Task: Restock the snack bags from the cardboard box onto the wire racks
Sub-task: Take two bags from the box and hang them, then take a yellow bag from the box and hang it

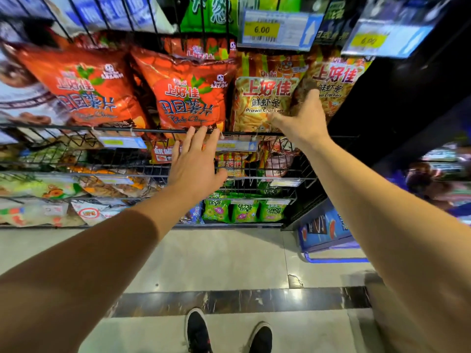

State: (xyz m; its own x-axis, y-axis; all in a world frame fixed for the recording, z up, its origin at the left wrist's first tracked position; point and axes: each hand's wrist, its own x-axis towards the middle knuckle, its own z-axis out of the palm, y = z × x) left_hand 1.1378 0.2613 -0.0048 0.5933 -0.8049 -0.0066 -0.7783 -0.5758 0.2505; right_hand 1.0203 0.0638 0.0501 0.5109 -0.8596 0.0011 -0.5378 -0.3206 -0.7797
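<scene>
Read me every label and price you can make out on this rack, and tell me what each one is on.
"上好佳 鲜虾条 Prawn Crackers": yellow bag by the right hand.
"上好佳 田园薯片": orange bag above the left hand.
"6.00": yellow price tag on the upper rack.
"6.00", blurred: second tag further right.
"Onion rings": green bags low down.
Lower shelf tags: unreadable.
</scene>
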